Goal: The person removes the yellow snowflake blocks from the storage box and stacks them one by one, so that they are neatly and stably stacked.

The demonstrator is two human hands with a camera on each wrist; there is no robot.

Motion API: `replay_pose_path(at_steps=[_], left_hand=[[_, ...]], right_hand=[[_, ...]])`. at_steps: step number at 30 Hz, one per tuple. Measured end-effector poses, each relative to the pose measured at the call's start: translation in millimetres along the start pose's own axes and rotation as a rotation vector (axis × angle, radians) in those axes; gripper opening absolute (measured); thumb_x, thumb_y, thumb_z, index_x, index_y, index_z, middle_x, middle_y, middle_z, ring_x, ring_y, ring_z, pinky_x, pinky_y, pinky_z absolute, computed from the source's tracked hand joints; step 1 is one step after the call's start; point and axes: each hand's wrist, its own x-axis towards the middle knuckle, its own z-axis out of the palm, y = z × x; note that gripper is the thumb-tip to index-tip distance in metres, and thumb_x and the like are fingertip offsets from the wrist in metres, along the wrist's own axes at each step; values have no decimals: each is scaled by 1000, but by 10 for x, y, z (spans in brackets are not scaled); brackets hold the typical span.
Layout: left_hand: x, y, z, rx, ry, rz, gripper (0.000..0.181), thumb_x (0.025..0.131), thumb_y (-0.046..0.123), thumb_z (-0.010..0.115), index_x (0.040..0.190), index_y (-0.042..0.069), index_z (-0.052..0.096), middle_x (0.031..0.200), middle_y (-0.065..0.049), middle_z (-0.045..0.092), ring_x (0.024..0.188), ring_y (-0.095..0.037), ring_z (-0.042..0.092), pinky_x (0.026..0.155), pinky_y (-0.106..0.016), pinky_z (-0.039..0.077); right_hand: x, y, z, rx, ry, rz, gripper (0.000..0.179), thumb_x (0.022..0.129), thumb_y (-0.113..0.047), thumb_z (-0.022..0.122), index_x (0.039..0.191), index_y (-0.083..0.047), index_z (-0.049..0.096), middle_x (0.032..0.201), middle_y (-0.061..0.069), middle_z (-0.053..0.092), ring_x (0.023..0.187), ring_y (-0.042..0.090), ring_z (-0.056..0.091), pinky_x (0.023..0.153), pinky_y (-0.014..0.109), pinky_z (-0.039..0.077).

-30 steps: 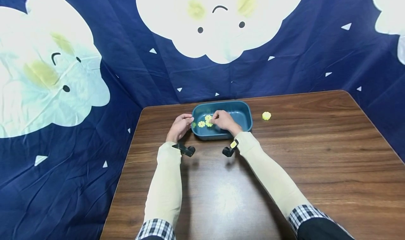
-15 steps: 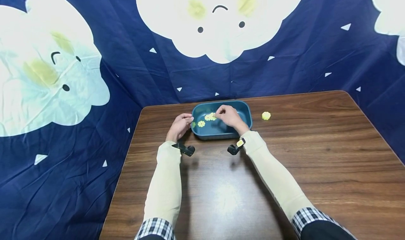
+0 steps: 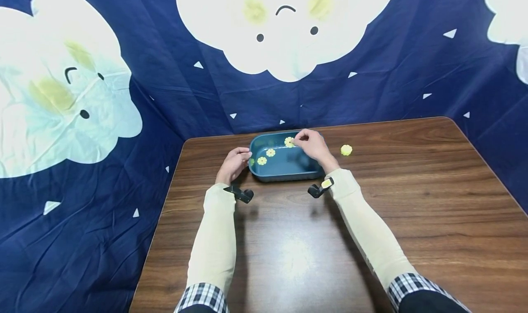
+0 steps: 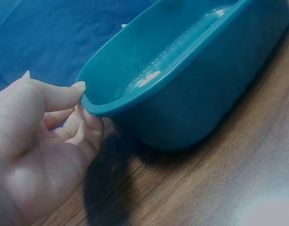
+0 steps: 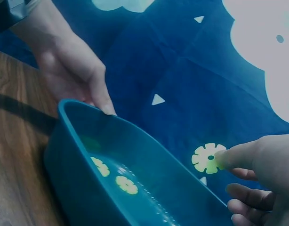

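Note:
A teal oblong basin (image 3: 284, 164) stands near the back edge of the table. My left hand (image 3: 234, 165) pinches its left end, thumb on the rim and fingers curled beneath, as the left wrist view shows. Between thumb and fingertips, my right hand (image 3: 314, 145) holds a yellow flower-shaped piece (image 5: 209, 158) with a small centre hole, raised over the basin's far side. Two similar pieces lie flat inside the basin, one flower piece (image 5: 126, 184) farther in and another flower piece (image 5: 100, 166) closer to the left end.
To the right of the basin, a yellow-green scalloped piece (image 3: 346, 150) lies on the brown wooden table (image 3: 412, 189). Behind the table hangs a dark blue cloth (image 3: 173, 102) printed with white clouds and triangles. Small black cameras sit on both wrists.
My right hand has picked a flower piece up from the basin floor and carried it right and toward the far rim. My left hand keeps its place on the basin's left end.

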Motion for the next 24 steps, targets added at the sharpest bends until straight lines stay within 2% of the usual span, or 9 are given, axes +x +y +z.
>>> replay_pose_path(at_steps=[8,14,24], left_hand=[[-2,4,4,-1,-7,-4,24,97,4,52,119,-1,44,93,-3,48,81,-13,47,70,-21,44],[-8,18,13,-11,-9,-6,32,97,3,51,126,-5,41,100,-8,50,85,-14,48,69,-21,44],[-2,4,8,-8,-6,-4,25,97,4,51,120,-1,43,97,-6,51,84,-13,48,69,-20,43]], right_hand=[[-31,70,-192,18,55,5,21,89,-29,67,96,-10,65,102,8,63,88,21,53,76,32,41],[-59,133,-337,51,97,23,23,89,-30,67,97,-9,65,106,8,63,94,20,53,80,32,42],[-108,261,-544,70,140,73,27,90,-30,66,100,-5,63,108,11,61,93,21,50,77,30,40]])
